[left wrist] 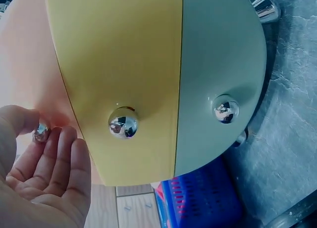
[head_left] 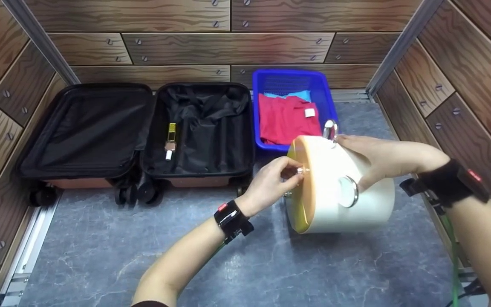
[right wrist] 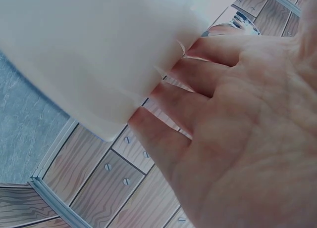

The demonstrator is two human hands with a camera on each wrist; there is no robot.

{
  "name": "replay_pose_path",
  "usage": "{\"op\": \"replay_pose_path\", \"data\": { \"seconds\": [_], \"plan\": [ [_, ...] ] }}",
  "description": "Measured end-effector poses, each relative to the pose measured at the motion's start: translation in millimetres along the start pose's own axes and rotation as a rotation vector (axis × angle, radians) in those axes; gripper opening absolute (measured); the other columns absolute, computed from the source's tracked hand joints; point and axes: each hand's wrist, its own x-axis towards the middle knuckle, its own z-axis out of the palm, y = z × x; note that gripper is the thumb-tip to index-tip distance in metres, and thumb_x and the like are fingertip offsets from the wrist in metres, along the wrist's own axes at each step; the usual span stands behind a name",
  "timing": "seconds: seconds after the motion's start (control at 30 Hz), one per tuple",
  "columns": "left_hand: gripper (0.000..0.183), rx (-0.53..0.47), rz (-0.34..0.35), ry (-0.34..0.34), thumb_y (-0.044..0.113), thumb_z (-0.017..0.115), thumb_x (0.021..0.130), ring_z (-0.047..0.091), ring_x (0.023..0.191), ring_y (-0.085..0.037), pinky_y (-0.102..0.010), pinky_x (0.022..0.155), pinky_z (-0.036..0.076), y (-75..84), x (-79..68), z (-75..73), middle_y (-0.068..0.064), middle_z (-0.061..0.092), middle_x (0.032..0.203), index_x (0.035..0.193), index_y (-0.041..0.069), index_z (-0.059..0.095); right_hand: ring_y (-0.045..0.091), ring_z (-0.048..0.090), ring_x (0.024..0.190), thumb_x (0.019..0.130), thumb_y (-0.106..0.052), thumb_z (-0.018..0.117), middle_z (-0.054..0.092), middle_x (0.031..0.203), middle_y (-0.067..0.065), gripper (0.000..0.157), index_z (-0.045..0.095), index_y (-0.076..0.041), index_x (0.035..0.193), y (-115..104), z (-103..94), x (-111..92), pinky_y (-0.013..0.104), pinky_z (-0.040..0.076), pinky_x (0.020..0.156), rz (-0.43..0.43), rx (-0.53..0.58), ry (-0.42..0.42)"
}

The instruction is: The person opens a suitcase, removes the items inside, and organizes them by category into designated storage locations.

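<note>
A white rounded box [head_left: 373,209] with three coloured drawer fronts stands on the floor at the right. Its pale orange front [left wrist: 22,55], yellow front [left wrist: 119,50] and green front [left wrist: 218,60] each carry a round silver knob. My left hand [head_left: 273,181] pinches the knob [left wrist: 41,134] of the orange front between thumb and fingers. My right hand [head_left: 388,160] rests on the top of the box, thumb beside a metal ring [head_left: 351,192]. In the right wrist view its fairly straight fingers [right wrist: 166,134] touch the casing's edge. A second metal ring [head_left: 330,128] stands near its fingertips.
Behind the box is a blue basket [head_left: 256,106] with red clothing [head_left: 286,119] and light blue cloth [head_left: 301,95]. An open black suitcase [head_left: 211,149] lies left, holding a small slim yellow-and-pink item [head_left: 171,140]. Wood-patterned panels [head_left: 228,47] enclose the floor.
</note>
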Motion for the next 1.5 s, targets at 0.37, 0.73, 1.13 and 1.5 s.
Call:
{"op": "replay_pose_path", "data": {
  "seconds": [0.37, 0.73, 1.13, 1.5],
  "plan": [
    [0.028, 0.043, -0.094, -0.067, 0.014, 0.072, 0.092, 0.065, 0.100, -0.016, -0.024, 0.087, 0.054, -25.0, -10.4, 7.7, 0.002, 0.062, 0.113, 0.119, 0.011, 0.066, 0.041, 0.022, 0.150, 0.064, -0.052, 0.093, 0.024, 0.165, 0.022, 0.131, 0.023, -0.001, 0.161, 1, 0.6, -1, 0.062, 0.023, 0.118, 0.005, 0.008, 0.003],
    [0.018, 0.001, -0.079, -0.089, 0.009, 0.071, 0.094, 0.063, 0.090, -0.005, -0.032, 0.084, 0.059, -39.7, -12.8, 15.4, 0.000, 0.061, 0.107, 0.111, 0.009, 0.065, 0.038, 0.028, 0.147, 0.063, -0.050, 0.094, 0.026, 0.165, 0.021, 0.131, 0.022, -0.001, 0.162, 1, 0.1, -1, 0.059, 0.029, 0.115, -0.004, 0.014, 0.004],
    [0.018, 0.100, -0.046, -0.023, 0.011, 0.072, 0.093, 0.063, 0.092, -0.011, -0.021, 0.083, 0.054, -48.4, -29.8, -14.5, -0.001, 0.064, 0.105, 0.110, 0.008, 0.065, 0.041, 0.023, 0.150, 0.064, -0.049, 0.094, 0.020, 0.167, 0.021, 0.132, 0.018, -0.004, 0.163, 1, 1.7, -3, 0.063, 0.023, 0.117, 0.029, 0.039, -0.004],
    [0.019, 0.082, -0.124, 0.014, 0.009, 0.071, 0.094, 0.066, 0.088, -0.010, -0.025, 0.080, 0.057, -54.0, -52.9, -52.1, -0.003, 0.064, 0.106, 0.112, 0.008, 0.065, 0.033, 0.041, 0.135, 0.064, -0.039, 0.095, 0.029, 0.164, 0.019, 0.125, 0.025, -0.005, 0.162, 2, 1.8, -1, 0.056, 0.037, 0.109, 0.006, 0.058, -0.001]
  ]
}}
